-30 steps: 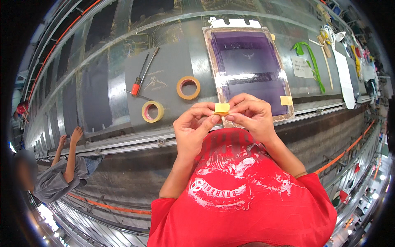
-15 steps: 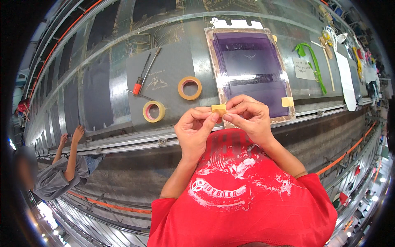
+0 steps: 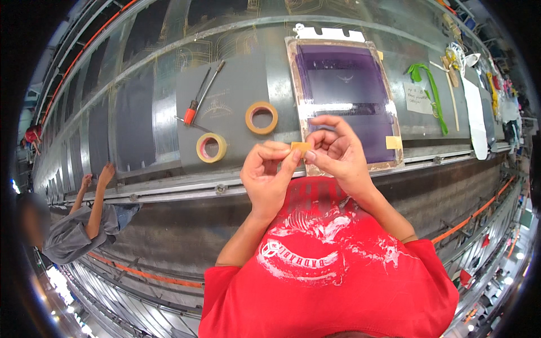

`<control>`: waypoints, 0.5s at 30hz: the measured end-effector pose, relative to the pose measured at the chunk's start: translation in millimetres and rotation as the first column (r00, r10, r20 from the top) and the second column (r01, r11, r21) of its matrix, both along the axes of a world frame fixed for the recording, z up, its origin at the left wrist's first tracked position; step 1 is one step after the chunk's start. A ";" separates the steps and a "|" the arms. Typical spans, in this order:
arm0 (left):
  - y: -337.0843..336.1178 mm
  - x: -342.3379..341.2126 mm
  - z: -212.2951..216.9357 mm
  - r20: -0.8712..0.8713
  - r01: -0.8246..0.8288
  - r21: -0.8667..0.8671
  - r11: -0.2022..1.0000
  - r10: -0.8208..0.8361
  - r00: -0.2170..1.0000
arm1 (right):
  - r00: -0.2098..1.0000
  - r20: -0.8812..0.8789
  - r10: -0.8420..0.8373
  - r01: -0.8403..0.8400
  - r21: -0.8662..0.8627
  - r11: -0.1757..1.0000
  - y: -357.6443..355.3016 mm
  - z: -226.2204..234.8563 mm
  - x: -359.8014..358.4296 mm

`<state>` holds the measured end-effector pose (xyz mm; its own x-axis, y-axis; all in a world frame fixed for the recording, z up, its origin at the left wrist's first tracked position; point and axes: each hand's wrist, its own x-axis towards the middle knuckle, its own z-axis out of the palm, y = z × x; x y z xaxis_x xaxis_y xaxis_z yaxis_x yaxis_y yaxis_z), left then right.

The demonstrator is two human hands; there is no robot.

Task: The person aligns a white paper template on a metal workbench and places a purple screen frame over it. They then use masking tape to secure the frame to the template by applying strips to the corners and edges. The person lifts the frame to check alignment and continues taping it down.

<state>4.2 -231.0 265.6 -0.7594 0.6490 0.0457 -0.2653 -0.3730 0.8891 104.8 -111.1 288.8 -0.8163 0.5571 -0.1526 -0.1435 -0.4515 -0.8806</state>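
A small piece of yellow masking tape [image 3: 301, 147] is between my hands, just in front of the table's near edge. My left hand [image 3: 268, 173] pinches its left end between thumb and finger. At its right end, my right hand [image 3: 340, 152] has the thumb against the tape and curled fingers close by, with the index finger raised. Just beyond my right hand lies a screen printing frame [image 3: 346, 83] with purple mesh and tape along its border. A tan tape roll [image 3: 261, 130] and a pale yellow tape roll [image 3: 200, 148] lie to the left.
A red-handled screwdriver [image 3: 190, 115] and another thin tool lie on a dark sheet [image 3: 248, 73]. Right of the frame are a handwritten note [image 3: 417, 101], green ribbon [image 3: 437, 104] and white strip [image 3: 475, 121]. A metal rail [image 3: 163, 194] edges the table. A co-worker [image 3: 84, 231] works at left.
My right index finger has lifted away from the tape piece, which now lies flatter between my fingertips. My left hand keeps its pinch. The view has shifted slightly.
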 end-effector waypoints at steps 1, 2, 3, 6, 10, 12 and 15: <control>-2.1 -0.5 -3.2 -0.065 0.004 0.005 1.000 -0.004 0.998 | 0.998 0.054 0.039 -0.038 -0.018 0.999 0.6 2.7 0.7; -1.0 -3.1 -4.1 -0.073 0.013 0.006 1.000 -0.012 0.997 | 0.991 0.108 0.079 -0.075 -0.039 0.996 2.0 4.4 1.2; 1.5 -6.5 -3.6 -0.081 0.021 0.006 1.000 -0.020 0.996 | 0.976 0.174 0.133 -0.134 -0.004 0.991 7.8 -2.8 2.8; -1.5 -12.3 -6.5 0.101 0.130 -0.045 0.990 -0.125 0.987 | 0.988 0.136 0.078 -0.094 0.118 0.989 6.9 0.4 0.7; -2.2 -16.8 -13.9 0.413 0.272 -0.007 0.962 -0.245 0.877 | 0.990 0.141 0.028 -0.044 0.111 0.993 1.0 -12.1 6.0; -4.7 -16.5 -19.7 0.413 0.254 0.000 0.967 -0.231 0.881 | 0.987 0.154 0.050 -0.072 0.136 0.988 -2.2 -16.2 6.2; -7.1 -17.8 -24.4 0.358 0.178 -0.042 0.983 -0.151 0.921 | 0.984 0.164 0.072 -0.090 0.104 0.990 -6.5 -22.2 2.6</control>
<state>-13.5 -238.0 241.3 -0.6001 0.7578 -0.2563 -0.6181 -0.2359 0.7499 107.4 -117.5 266.6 -0.8294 0.5112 -0.2252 0.0355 -0.3542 -0.9345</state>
